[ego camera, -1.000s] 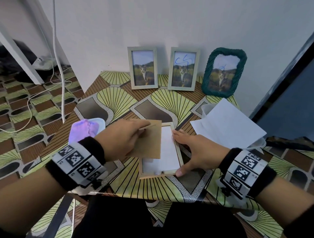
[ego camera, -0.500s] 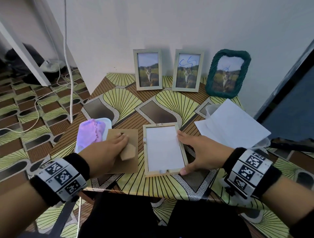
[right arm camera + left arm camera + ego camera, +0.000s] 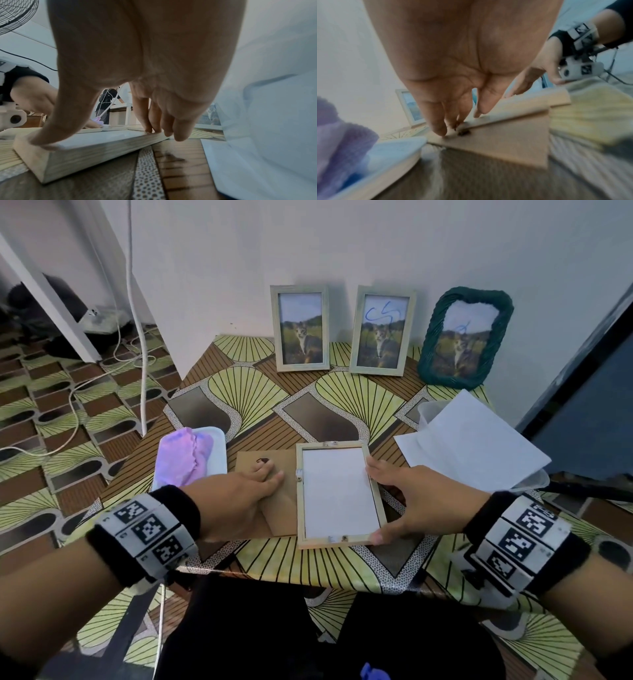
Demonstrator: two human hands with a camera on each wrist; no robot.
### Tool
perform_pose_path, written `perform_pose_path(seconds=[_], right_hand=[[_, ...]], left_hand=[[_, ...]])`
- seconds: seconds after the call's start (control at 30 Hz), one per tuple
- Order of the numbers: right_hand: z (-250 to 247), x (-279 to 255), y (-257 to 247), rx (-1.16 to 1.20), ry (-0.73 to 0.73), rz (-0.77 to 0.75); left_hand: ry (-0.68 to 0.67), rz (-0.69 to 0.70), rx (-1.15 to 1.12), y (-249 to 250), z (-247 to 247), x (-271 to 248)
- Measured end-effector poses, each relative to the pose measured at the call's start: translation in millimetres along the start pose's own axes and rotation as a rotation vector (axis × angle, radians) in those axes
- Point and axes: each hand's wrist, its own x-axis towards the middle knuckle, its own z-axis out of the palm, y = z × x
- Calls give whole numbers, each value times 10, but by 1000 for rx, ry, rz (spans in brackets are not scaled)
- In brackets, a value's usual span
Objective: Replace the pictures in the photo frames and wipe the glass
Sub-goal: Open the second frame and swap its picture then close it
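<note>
On the patterned table (image 3: 260, 392), the face-down frame (image 3: 337, 494) lay lengthwise away from me; my right hand (image 3: 407, 505) gripped its right edge; my left hand (image 3: 236, 505) rested flat on the backing board (image 3: 281, 505) beside it.

I see my two bare forearms, each ending in a bare left hand (image 3: 239, 501) and right hand (image 3: 416, 505). Each wrist wears a wide black fabric wristband (image 3: 178, 508), soft and slightly fuzzy at the edges. Strapped over each band is a white segmented cuff (image 3: 147, 529) made of blocky plates, every plate printed with a square black-and-white coded marker. On my right wrist the matching cuff (image 3: 520, 534) shows three such markers in a row. In the left wrist view, a white camera housing (image 3: 578, 68) with a round lens hangs beneath the right cuff, with thin dark cables trailing from it. My lap is clothed in black
</note>
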Motion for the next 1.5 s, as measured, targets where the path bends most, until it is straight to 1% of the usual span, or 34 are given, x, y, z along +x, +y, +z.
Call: perform_pose_path(seconds=[0.03,0.1,0.17,0.2,0.23,0.27,0.3,0.33,0.4,0.43,0.47,0.6,0.7,0.83,0.97,1.07,1.27,1.5], right_hand=[[-7,-1,-11,1,22,-10],[-24,1,-46,23,116,-36],[-41,12,-90,37,190,-86],[-47,25,-112,13,190,-120],[-46,42,-133,-37,169,-154],[-41,60,-153,-102,134,-179],[-35,83,-167,-163,93,-194],[-30,106,-178,-209,54,-203],[-26,139,-193,-268,-14,-210],[-27,150,-201,-290,-38,-208],[-31,160,-210,-313,-58,-203],[-56,209,-251,-420,-135,-195],[-84,229,-277,-489,-166,-201],[-117,244,-315,-578,-179,-212],[-104,255,-333,-617,-171,-222],[-82,254,-340,-619,-165,-225],[-89,264,-340,-630,-139,-241],[-100,282,-364,-665,-127,-272]], left_hand=[[48,6,-72,-9,-57,-5],[237,60,-186,-6,-176,-4],[431,125,-193,52,-261,8],[486,157,-179,106,-285,12],[505,190,-155,168,-290,20],[486,220,-115,234,-277,33],[438,248,-54,295,-248,52],[363,263,21,346,-211,76],[177,241,142,399,-144,133],[116,235,172,412,-125,152],[86,241,186,419,-118,169],[42,252,216,440,-121,202],[-8,247,253,467,-148,219],[-64,253,317,474,-208,254],[-94,256,397,515,-228,299],[-95,262,423,523,-218,311],[-82,273,374,481,-203,269],[-95,270,386,493,-212,284]])
